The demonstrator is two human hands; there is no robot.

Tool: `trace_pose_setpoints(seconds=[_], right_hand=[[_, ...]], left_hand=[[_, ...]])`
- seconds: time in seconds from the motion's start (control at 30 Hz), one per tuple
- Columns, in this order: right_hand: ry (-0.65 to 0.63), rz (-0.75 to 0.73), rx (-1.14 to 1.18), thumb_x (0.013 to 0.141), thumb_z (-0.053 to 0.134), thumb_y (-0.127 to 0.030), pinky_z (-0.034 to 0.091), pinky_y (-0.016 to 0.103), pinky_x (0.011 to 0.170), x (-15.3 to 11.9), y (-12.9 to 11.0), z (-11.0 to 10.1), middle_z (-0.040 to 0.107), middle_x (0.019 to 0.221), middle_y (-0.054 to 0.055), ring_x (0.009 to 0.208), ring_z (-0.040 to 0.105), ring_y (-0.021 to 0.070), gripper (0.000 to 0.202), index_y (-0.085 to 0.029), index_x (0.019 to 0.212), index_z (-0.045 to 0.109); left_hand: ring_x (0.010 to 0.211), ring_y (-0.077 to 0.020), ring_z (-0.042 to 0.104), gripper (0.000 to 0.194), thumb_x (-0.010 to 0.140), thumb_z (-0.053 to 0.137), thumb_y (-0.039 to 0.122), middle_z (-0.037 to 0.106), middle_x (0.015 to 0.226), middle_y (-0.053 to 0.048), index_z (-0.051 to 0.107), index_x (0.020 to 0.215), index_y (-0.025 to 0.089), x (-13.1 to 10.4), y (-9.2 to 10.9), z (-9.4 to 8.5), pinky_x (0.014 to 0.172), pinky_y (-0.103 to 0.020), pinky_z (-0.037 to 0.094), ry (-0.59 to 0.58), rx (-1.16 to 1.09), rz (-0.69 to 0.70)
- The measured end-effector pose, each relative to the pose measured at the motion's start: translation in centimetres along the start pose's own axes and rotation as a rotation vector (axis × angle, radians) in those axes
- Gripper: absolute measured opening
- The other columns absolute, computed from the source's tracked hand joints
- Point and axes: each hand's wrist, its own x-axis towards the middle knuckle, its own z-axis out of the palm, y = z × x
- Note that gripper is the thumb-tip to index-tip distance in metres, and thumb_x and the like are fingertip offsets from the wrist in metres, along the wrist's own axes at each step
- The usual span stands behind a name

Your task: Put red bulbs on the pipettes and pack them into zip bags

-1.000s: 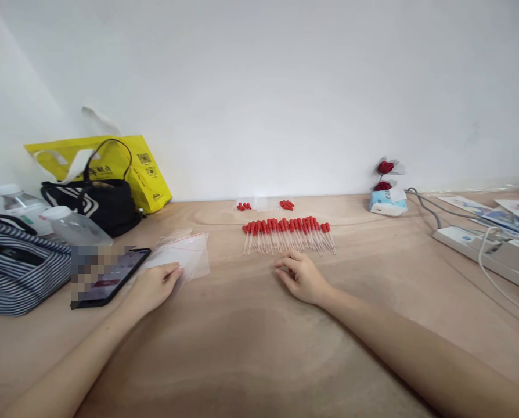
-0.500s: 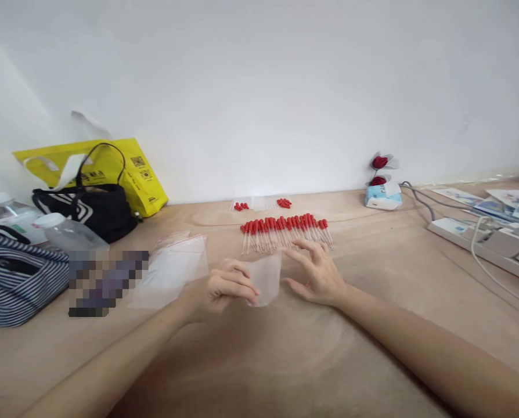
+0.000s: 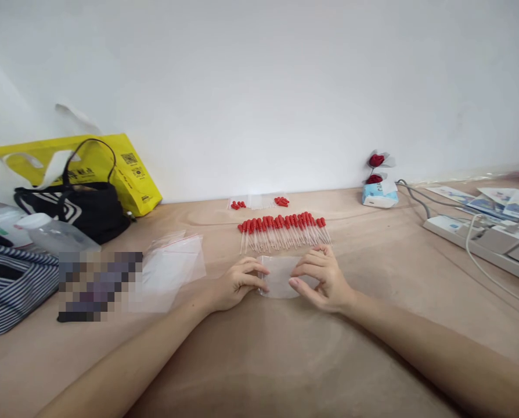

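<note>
A small clear plastic zip bag (image 3: pixel 279 277) lies flat on the table between my two hands. The fingertips of my left hand (image 3: pixel 237 284) touch the bag's left edge, with thumb and fingers apart. Over the right part of the bag is my right hand (image 3: pixel 327 281), its fingers curved and spread and its thumb near the bag's surface. Just beyond the bag, a row of clear droppers with red bulbs (image 3: pixel 281 223) lies side by side. Farther back are flat clear bags (image 3: pixel 259 201) with several red bulb tips showing.
More clear zip bags (image 3: pixel 172 267) are stacked at the left, beside a pixelated dark item (image 3: pixel 103 284). A striped pouch (image 3: pixel 15 290), a plastic bottle (image 3: pixel 59 232), a black bag (image 3: pixel 85 212) and a yellow bag (image 3: pixel 144 186) stand farther left. At right are a tissue pack (image 3: pixel 379 196) and a power strip (image 3: pixel 455 238).
The small bag has gone from raised in my left hand to flat on the table. My left hand has loosened its pinch; my right hand has moved over the bag. The view has shifted slightly.
</note>
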Motion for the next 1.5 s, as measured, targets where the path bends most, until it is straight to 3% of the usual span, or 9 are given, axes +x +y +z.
trace_pose_setpoints(seconds=[0.13, 0.33, 0.47, 0.57, 0.77, 0.93, 1.1, 1.33, 1.5], right_hand=[[-0.003, 0.123, -0.013, 0.081, 0.046, -0.034, 0.031, 0.033, 0.074, 0.5, 0.1, -0.1, 0.062, 0.066, 0.000, 0.063, 0.054, 0.0115, 0.025, -0.019, 0.067, 0.060], [-0.316, 0.110, -0.034, 0.078, 0.050, -0.040, 0.037, 0.034, 0.080, 0.1, 2.9, 1.3, 0.055, 0.111, 0.009, 0.098, 0.051, 0.0197, 0.034, -0.020, 0.103, 0.059], [-0.401, 0.099, -0.057, 0.080, 0.045, -0.043, 0.035, 0.039, 0.085, -0.1, 3.1, 1.8, 0.051, 0.119, 0.008, 0.102, 0.048, 0.0207, 0.039, -0.023, 0.113, 0.054], [-0.416, 0.099, -0.070, 0.081, 0.043, -0.043, 0.034, 0.039, 0.086, -0.1, 2.8, 1.8, 0.050, 0.119, 0.008, 0.103, 0.047, 0.0207, 0.040, -0.024, 0.114, 0.053], [-0.427, 0.103, -0.093, 0.082, 0.042, -0.043, 0.033, 0.039, 0.085, -0.1, 2.7, 1.7, 0.050, 0.119, 0.008, 0.103, 0.047, 0.0208, 0.039, -0.024, 0.114, 0.053], [-0.430, 0.108, -0.122, 0.082, 0.043, -0.040, 0.034, 0.039, 0.084, 0.2, 2.2, 1.6, 0.053, 0.114, 0.009, 0.100, 0.049, 0.0211, 0.035, -0.022, 0.109, 0.055], [-0.459, 0.068, -0.104, 0.079, 0.047, -0.039, 0.036, 0.039, 0.085, 1.5, 1.5, 1.4, 0.054, 0.114, 0.010, 0.102, 0.050, 0.0227, 0.031, -0.018, 0.098, 0.060], [-0.433, 0.013, 0.035, 0.068, 0.052, -0.061, 0.032, 0.042, 0.094, 1.3, 2.1, 3.0, 0.043, 0.128, 0.014, 0.116, 0.039, 0.0255, 0.077, -0.014, 0.127, 0.038], [-0.440, 0.008, 0.114, 0.064, 0.054, -0.063, 0.030, 0.042, 0.095, 1.0, 3.0, 3.2, 0.041, 0.129, 0.014, 0.117, 0.038, 0.0255, 0.088, -0.015, 0.133, 0.026]], left_hand=[[0.097, -0.0174, 0.048, 0.032, 0.085, 0.038, 0.013, 0.059, 0.103, -0.005, 0.068, 0.085, 0.025, 0.1, 0.0, -0.1, 0.087, -0.035, 0.039, -0.033, -0.020, -0.057], [0.102, -0.0189, 0.046, 0.024, 0.080, 0.045, 0.014, 0.056, 0.107, -0.006, 0.066, 0.087, 0.024, 0.1, 0.1, -0.1, 0.089, -0.036, 0.038, -0.065, -0.091, -0.149], [0.104, -0.0187, 0.048, 0.026, 0.075, 0.051, 0.016, 0.052, 0.111, -0.008, 0.056, 0.101, 0.020, 0.2, -0.2, 0.7, 0.091, -0.036, 0.037, 0.123, -0.154, -0.324], [0.094, -0.0185, 0.052, 0.026, 0.070, 0.055, 0.017, 0.056, 0.098, -0.007, 0.052, 0.096, 0.016, 0.4, -0.5, 1.5, 0.086, -0.035, 0.040, 0.259, -0.146, -0.488], [0.077, -0.0157, 0.053, 0.010, 0.070, 0.055, 0.021, 0.057, 0.079, -0.003, 0.051, 0.078, 0.016, 0.6, -0.5, 2.1, 0.074, -0.032, 0.042, 0.283, -0.117, -0.599], [0.071, -0.0141, 0.049, 0.012, 0.066, 0.057, 0.017, 0.056, 0.076, 0.000, 0.047, 0.073, 0.017, 0.7, -0.3, 2.4, 0.068, -0.029, 0.041, 0.288, -0.004, -0.592], [0.079, -0.0180, 0.051, 0.004, 0.068, 0.059, 0.021, 0.056, 0.075, -0.002, 0.058, 0.069, 0.017, 0.8, 0.0, 2.4, 0.075, -0.034, 0.039, 0.238, 0.105, -0.610], [0.085, -0.0165, 0.051, 0.022, 0.075, 0.051, 0.011, 0.054, 0.087, -0.004, 0.067, 0.086, 0.022, 0.6, -0.1, 2.1, 0.081, -0.033, 0.041, 0.159, 0.028, -0.417], [0.111, -0.0239, 0.039, 0.042, 0.078, 0.047, 0.012, 0.040, 0.121, -0.006, 0.053, 0.114, 0.033, 0.4, 0.3, 1.5, 0.093, -0.046, 0.033, -0.008, 0.075, -0.392]])
